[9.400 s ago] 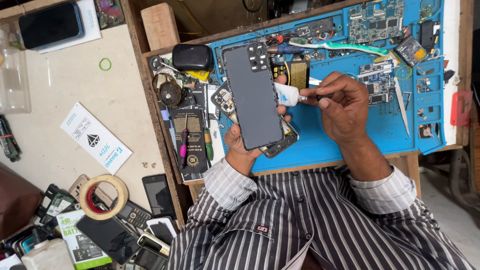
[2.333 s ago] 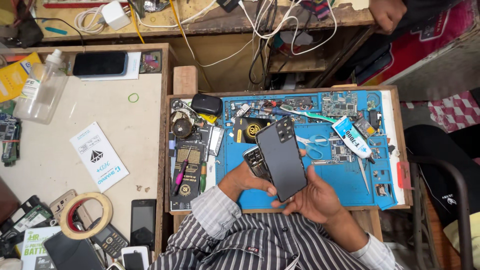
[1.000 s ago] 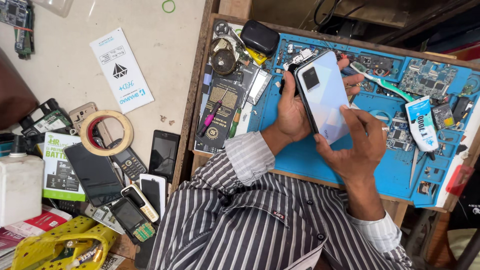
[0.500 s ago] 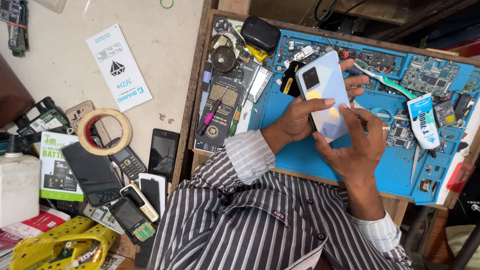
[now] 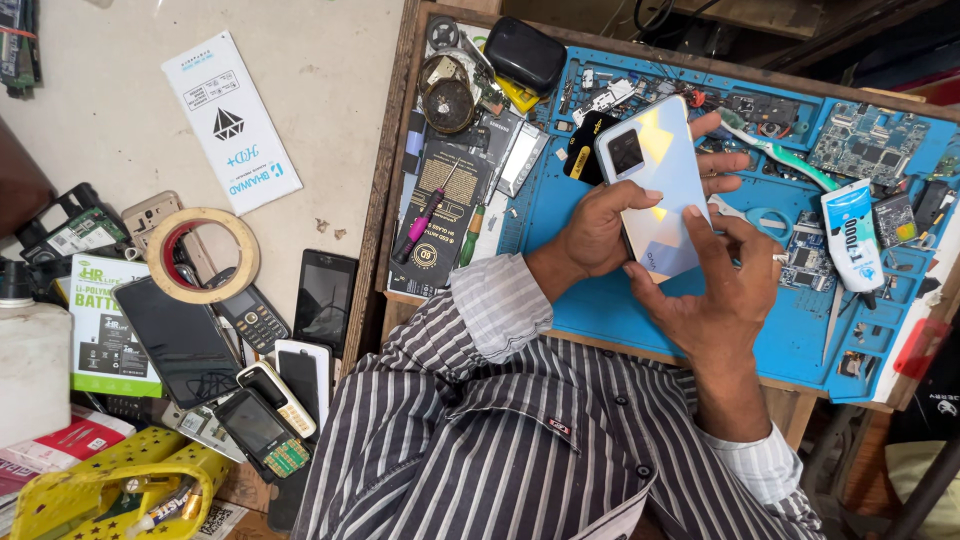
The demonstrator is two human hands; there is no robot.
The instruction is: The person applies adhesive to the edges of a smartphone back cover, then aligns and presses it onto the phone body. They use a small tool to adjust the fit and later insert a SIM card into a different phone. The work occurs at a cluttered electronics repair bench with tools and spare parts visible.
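A pale blue smartphone [image 5: 655, 175], back cover up with its camera block toward the far end, is held over the blue work mat [image 5: 590, 300]. My left hand [image 5: 600, 225] grips it from the left, thumb across the cover and fingers showing behind its far edge. My right hand [image 5: 720, 290] clasps the phone's near end, thumb and fingertips pressing on the cover.
On the mat lie circuit boards [image 5: 868, 142], a glue tube [image 5: 850, 235], a toothbrush [image 5: 775, 150] and a black case [image 5: 525, 52]. Screwdrivers [image 5: 425, 215] rest on a black pad. The left table holds a tape roll [image 5: 203, 255], several old phones [image 5: 325, 300], a white card [image 5: 228, 120] and a yellow basket [image 5: 115, 490].
The dark phone held earlier has given way to a pale blue cover-up phone. Over the last second my hands shifted on it, my right fingers now pressing its near end.
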